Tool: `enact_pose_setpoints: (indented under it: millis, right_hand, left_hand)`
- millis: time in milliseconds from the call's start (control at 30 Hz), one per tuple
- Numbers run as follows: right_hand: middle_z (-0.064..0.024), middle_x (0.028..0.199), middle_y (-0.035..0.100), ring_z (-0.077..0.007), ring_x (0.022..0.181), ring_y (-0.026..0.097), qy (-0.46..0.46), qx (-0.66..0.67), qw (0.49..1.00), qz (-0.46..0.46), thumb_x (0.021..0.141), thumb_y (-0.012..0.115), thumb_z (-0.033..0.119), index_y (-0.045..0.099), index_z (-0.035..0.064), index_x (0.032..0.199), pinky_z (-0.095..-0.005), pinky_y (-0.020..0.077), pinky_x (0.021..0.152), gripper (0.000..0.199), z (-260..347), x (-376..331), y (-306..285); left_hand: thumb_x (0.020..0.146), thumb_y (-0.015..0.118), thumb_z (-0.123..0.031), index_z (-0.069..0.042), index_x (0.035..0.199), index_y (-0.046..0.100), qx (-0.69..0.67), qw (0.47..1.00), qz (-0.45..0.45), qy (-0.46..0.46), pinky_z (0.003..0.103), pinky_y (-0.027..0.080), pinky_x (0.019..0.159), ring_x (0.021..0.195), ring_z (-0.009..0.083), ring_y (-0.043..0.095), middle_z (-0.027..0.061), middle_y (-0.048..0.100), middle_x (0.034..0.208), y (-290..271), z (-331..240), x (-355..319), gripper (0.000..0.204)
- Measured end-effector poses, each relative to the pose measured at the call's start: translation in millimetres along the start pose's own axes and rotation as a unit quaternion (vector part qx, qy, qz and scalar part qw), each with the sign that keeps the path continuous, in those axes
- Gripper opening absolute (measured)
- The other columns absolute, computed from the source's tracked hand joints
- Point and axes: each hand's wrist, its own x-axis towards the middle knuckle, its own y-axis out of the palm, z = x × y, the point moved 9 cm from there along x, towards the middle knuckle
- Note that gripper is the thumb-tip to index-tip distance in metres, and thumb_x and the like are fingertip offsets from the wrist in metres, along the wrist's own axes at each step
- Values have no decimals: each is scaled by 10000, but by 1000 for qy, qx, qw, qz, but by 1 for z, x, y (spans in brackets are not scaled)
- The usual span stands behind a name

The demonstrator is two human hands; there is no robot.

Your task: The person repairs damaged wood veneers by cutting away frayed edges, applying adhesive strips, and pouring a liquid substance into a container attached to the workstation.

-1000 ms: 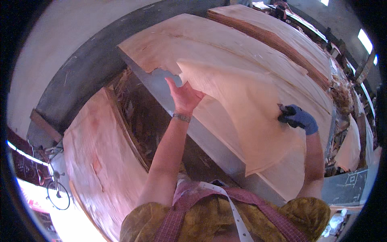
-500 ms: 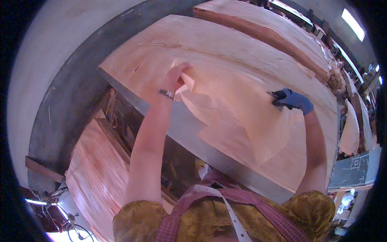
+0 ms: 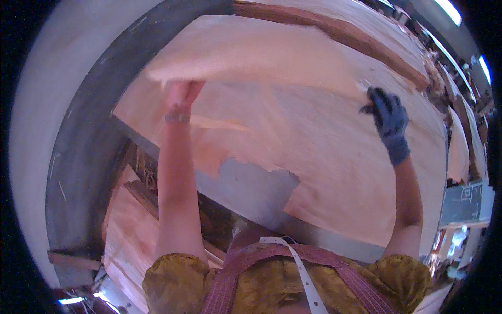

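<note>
Lifting now: both hands, left (image 3: 180, 94) bare and right (image 3: 387, 118) gloved, have raised the veneer sheet (image 3: 251, 57) off the table's (image 3: 256, 191) stack, fingers pinching its near edge.

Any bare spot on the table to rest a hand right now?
One: the grey metal tabletop patch at the near edge, bordered by the torn edge of the pale wood veneer sheet. Veneer covers the rest. The left hand and blue-gloved right hand hold a lifted veneer sheet.
</note>
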Motion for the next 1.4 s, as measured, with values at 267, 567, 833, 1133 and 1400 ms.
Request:
enact_pose_setpoints:
  millis: [267, 567, 833, 1133, 1400]
  right_hand:
    - [-110, 1107, 585, -270, 858, 598, -42, -41, 956, 287, 837, 596, 139, 471, 174, 1420, -408, 514, 657, 598, 152, -155, 120]
    - [-109, 1040, 573, -282, 859, 609, 124, 1, 876, 467, 812, 618, 114, 434, 170, 1439, -413, 545, 648, 656, 256, -213, 150]
    - [-90, 1024, 550, -277, 862, 598, 107, 21, 887, 449, 783, 606, 78, 470, 186, 1410, -426, 525, 646, 651, 275, -238, 146]
    - [-96, 1040, 557, -285, 924, 592, 77, 36, 901, 426, 792, 600, 91, 462, 189, 1409, -430, 522, 707, 640, 273, -251, 160]
    - [-91, 1009, 558, -282, 897, 589, 59, 65, 897, 433, 804, 593, 106, 383, 228, 1488, -426, 534, 715, 726, 283, -257, 151]
  left_hand:
    - [950, 570, -254, -41, 1180, 565, -136, 918, -302, -219, 426, 470, 989, 1107, 245, 571, 88, 600, 1187, -233, 187, -144, 313]
    - [972, 498, -479, -34, 1207, 538, -83, 824, -509, -237, 417, 471, 926, 1039, 244, 563, 89, 590, 1141, -271, 163, -227, 505]
    - [729, 787, -420, -21, 1365, 435, 822, 555, -117, -46, 502, 338, 1048, 1193, 305, 543, 175, 576, 1276, -114, 132, -150, 830]
    - [785, 776, -285, -29, 1226, 564, 574, 759, -139, -275, 320, 516, 669, 757, 195, 655, 69, 691, 927, -228, 184, -132, 553]
    - [891, 682, -158, -106, 937, 587, 71, 882, -361, -294, 226, 396, 491, 582, 109, 528, 3, 599, 781, -242, 80, -276, 117]
